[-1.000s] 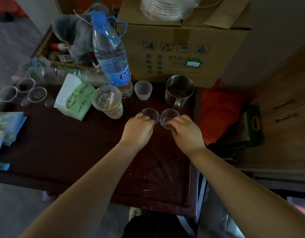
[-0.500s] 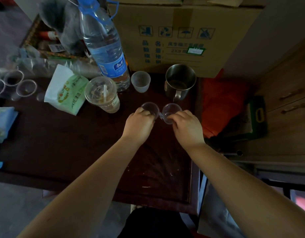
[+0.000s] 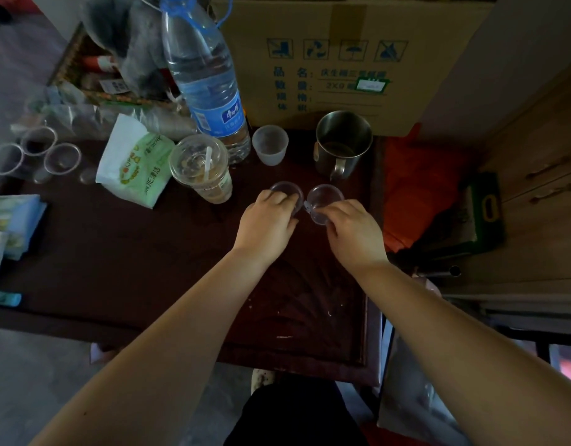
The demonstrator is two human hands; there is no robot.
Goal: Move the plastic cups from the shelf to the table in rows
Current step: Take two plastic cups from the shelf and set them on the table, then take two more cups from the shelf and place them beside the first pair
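Note:
Two small clear plastic cups stand side by side on the dark wooden table. My left hand grips the left cup, and my right hand grips the right cup. The two rims nearly touch. A frosted plastic cup stands apart behind them. At the far left of the table sit three more clear cups close together.
A large water bottle, a lidded drink cup with a straw, a green-white tissue pack and a steel mug crowd the back. A cardboard box stands behind. Wooden drawers are at the right.
Both hands stay on the two clear cups in the same spot. The view has shifted, so everything sits a little lower and nearer in the frame.

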